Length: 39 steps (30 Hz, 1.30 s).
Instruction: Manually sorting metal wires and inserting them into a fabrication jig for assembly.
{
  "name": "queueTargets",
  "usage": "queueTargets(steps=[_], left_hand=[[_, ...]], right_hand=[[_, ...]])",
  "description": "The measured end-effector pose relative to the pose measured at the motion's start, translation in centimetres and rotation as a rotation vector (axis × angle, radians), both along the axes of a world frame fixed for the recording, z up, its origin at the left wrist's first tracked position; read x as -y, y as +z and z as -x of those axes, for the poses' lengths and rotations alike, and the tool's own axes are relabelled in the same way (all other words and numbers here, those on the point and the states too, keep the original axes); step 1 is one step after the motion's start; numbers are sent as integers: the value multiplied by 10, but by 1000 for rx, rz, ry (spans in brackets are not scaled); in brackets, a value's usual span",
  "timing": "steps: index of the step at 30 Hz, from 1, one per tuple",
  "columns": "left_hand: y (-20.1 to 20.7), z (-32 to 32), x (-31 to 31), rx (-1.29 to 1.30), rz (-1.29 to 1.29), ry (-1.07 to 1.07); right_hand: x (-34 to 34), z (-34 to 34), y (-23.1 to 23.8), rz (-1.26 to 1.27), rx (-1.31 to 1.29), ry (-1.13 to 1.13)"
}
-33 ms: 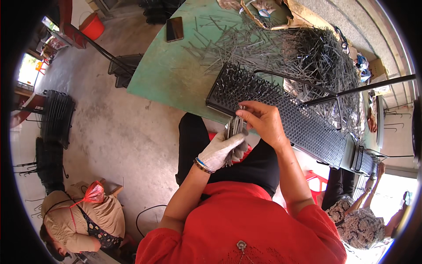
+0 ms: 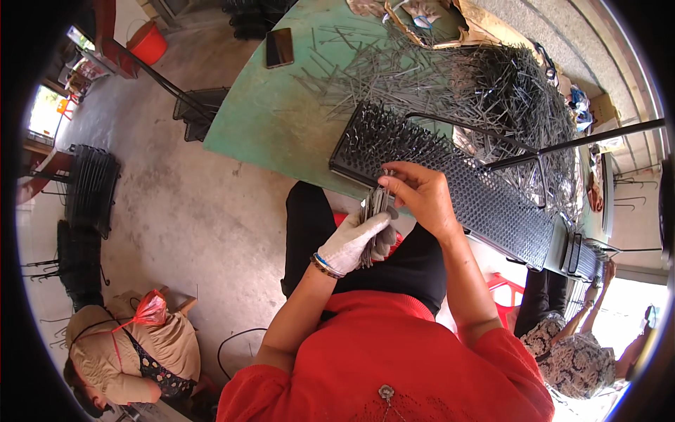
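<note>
My left hand [image 2: 355, 241], in a white glove, is closed round a bundle of thin grey metal strips [image 2: 375, 202] held roughly upright over my lap. Bare, my right hand [image 2: 422, 193] pinches with thumb and forefinger at the top ends of the bundle, on what looks like the tip of one strip. Just beyond both hands lies a long black perforated panel [image 2: 485, 193] with a raised frame. Its left part is filled with many dark strips [image 2: 394, 137] standing up out of the holes; the right part shows bare holes.
Loose strips [image 2: 520, 84] are heaped across the green table [image 2: 260, 119], beside a phone [image 2: 280, 48] and torn cardboard [image 2: 485, 24]. A black metal rod [image 2: 598, 139] crosses above the panel. One person [image 2: 133, 344] sits lower left, another [image 2: 573, 352] works at right. Black racks [image 2: 91, 190] stand left.
</note>
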<state>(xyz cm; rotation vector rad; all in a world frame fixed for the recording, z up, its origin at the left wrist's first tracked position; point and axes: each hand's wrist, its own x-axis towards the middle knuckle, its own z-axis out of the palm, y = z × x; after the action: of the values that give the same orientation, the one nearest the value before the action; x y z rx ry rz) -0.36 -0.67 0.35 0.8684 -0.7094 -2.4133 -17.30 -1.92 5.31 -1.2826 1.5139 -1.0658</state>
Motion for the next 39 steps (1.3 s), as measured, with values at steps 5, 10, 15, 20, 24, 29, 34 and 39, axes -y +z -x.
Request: queueTargets(steps=[5, 10, 15, 20, 24, 29, 34, 39], left_hand=[[-11, 3, -2, -62, -63, 81], [-7, 3, 3, 32, -60, 116], [-6, 5, 2, 85, -40, 91], [-4, 0, 1, 101, -39, 89], [-2, -15, 2, 139, -80, 87], [-3, -29, 2, 155, -74, 128], [-2, -34, 3, 103, -83, 115], [-3, -35, 5, 93, -76, 72]], right_hand=[[-11, -4, -11, 69, 122, -229], [-13, 5, 2, 302, 149, -397], [4, 11, 7, 380, -78, -422], [20, 2, 5, 533, -274, -394], [31, -5, 5, 619, -312, -352], [44, -8, -11, 667, -437, -257], [43, -11, -17, 660, -472, -223], [39, -11, -18, 722, -715, -35]])
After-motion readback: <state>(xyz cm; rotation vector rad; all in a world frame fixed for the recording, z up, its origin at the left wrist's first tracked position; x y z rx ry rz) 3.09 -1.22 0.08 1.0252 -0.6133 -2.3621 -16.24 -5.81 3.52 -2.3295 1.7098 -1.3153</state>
